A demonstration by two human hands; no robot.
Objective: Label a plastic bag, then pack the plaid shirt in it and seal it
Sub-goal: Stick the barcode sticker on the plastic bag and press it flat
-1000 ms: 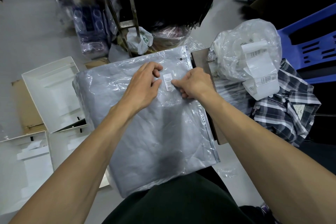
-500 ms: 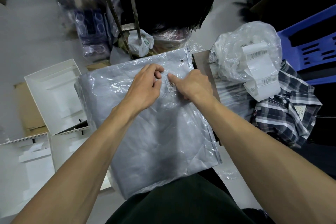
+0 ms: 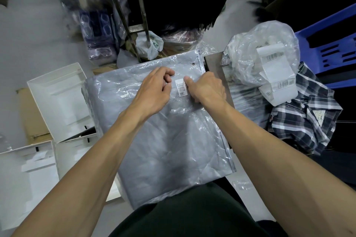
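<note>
A flat grey plastic bag (image 3: pixel 169 140) with a zip strip along its right edge lies across my lap. A small white barcode label (image 3: pixel 181 87) sits on its upper part. My left hand (image 3: pixel 154 92) rests on the bag just left of the label, fingers curled. My right hand (image 3: pixel 207 87) is on the label's right side, its thumb tip pressing the label's upper edge. The plaid shirt (image 3: pixel 306 119), dark blue and white, lies crumpled to the right, apart from both hands.
A clear bag (image 3: pixel 248 57) with a strip of barcode labels (image 3: pixel 277 77) sits above the shirt. A blue plastic chair (image 3: pixel 331 42) stands at the right. White open boxes (image 3: pixel 57 98) and cardboard lie on the floor at left. Metal rack legs (image 3: pixel 138 15) stand ahead.
My right thumb has slid along the label from its side to its upper edge, pressing it down. My left hand stayed beside the label.
</note>
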